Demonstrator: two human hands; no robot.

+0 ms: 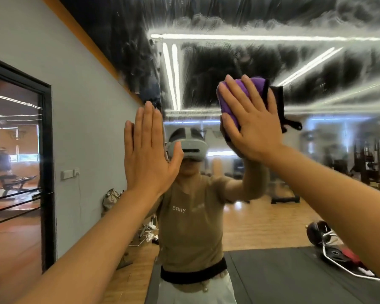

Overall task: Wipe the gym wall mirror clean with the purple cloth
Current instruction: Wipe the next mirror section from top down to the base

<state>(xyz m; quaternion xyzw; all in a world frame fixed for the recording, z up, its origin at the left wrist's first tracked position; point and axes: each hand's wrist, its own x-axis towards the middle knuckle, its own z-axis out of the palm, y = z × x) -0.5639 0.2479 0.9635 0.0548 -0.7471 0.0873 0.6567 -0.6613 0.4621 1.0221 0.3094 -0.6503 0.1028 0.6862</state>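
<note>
I see my right hand (253, 121) flat, fingers straight, pressing folded purple cloth (229, 104) with black edging onto streaky wall mirror (228, 58); left hand (148, 154) flat, holding nothing.

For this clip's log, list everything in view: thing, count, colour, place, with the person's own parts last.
Mirror: one, streaked white up top, on the wall ahead.
Cloth: one, purple with dark edging, folded against the mirror.
Wall: one, grey, left.
Doorway: one, black frame, far left.
Switch plate: one, white, on the wall.
Barbell: one, dark plates, reflected lower right.
Mat: one, dark, reflected floor.
Left hand: fingers straight, flat at the mirror's left edge.
Right hand: fingers straight, presses the cloth.
</note>
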